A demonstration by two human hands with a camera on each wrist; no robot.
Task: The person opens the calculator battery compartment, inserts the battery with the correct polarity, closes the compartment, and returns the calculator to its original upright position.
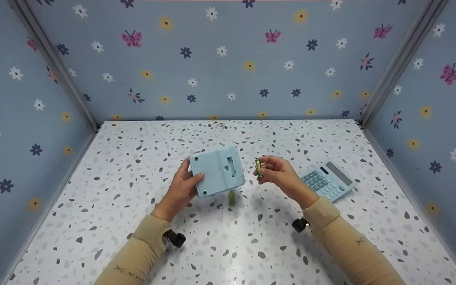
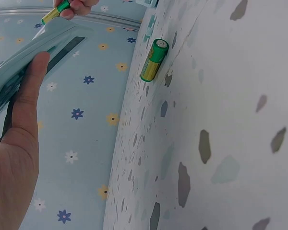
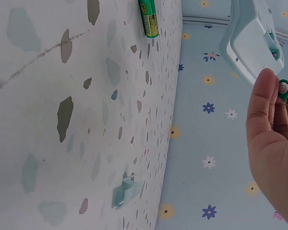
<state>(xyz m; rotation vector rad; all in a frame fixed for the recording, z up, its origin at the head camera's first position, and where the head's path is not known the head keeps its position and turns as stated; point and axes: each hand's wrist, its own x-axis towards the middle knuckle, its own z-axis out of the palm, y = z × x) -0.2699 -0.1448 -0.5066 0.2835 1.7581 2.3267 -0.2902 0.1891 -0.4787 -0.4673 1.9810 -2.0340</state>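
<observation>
A light blue calculator (image 1: 216,174) is held off the table, back facing up, with its battery compartment (image 1: 230,166) uncovered. My left hand (image 1: 180,186) grips its left side, the thumb over the back. To the right, my right hand (image 1: 277,174) pinches a green and yellow battery (image 1: 258,168) between thumb and fingers, apart from the calculator. A second battery (image 1: 231,198) lies on the table just below the calculator; the left wrist view shows this loose battery (image 2: 154,60) whole.
Another light blue calculator (image 1: 329,181) lies face up on the speckled table (image 1: 228,245), partly behind my right hand. In the right wrist view, a small pale teal plastic piece (image 3: 127,191) rests on the table. Flower-patterned walls (image 1: 228,79) enclose the back and sides.
</observation>
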